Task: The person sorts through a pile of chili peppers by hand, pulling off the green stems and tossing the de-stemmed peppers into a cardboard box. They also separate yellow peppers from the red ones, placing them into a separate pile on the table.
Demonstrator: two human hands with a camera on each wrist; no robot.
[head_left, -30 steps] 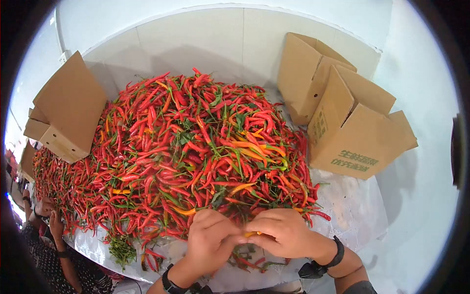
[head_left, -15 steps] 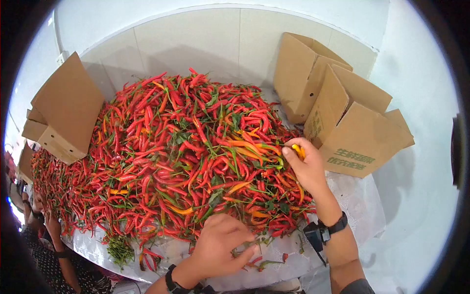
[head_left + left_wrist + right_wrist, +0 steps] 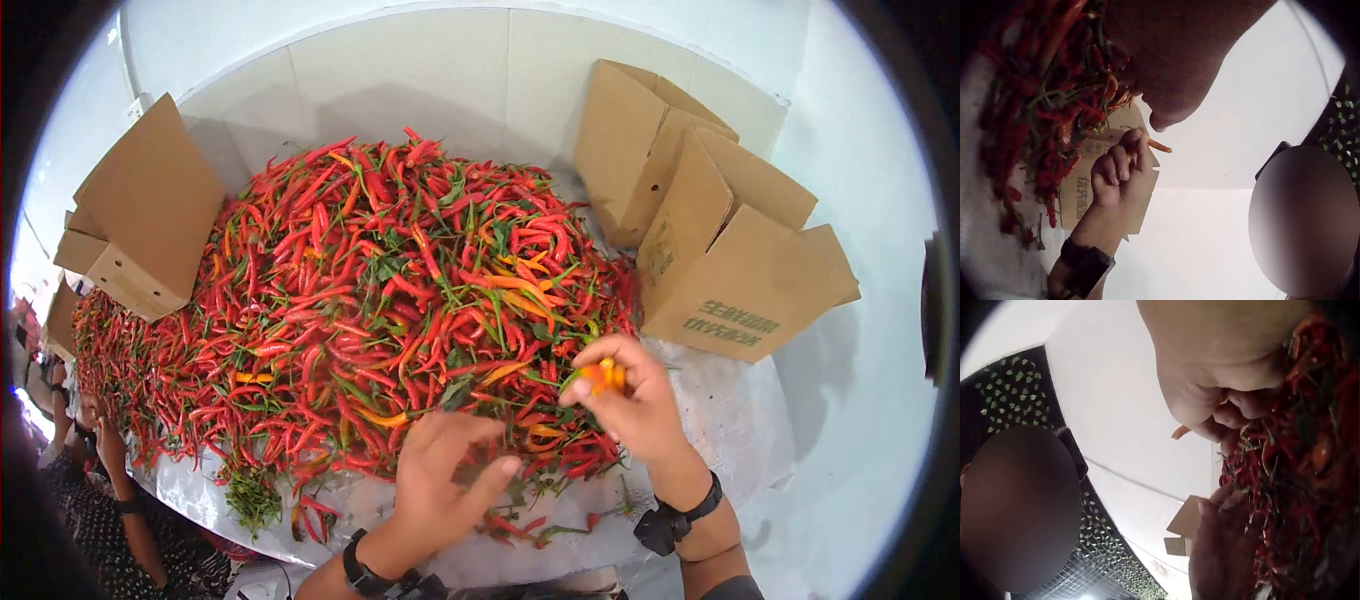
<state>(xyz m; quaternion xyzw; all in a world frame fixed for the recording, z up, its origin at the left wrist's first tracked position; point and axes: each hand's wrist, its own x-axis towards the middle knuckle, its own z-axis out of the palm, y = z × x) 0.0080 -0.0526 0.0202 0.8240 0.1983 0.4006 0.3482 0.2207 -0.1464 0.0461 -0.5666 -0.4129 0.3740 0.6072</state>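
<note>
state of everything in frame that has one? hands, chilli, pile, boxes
Right hand: pinches orange chilli, raised above pile.
Left hand: open, fingers straight, at pile's near edge.
Orange chilli: held, off the pile.
Chilli pile: heaped on table.
Right boxes: flaps open, beside pile.
Left box: flaps open, against pile.

The white-covered table bears a heap of red chillies — cardboard boxes at either side.

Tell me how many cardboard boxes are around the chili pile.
4: front right box, rear right box behind it, large left box, and a far left box at the frame's edge. Others may be hidden.
</note>
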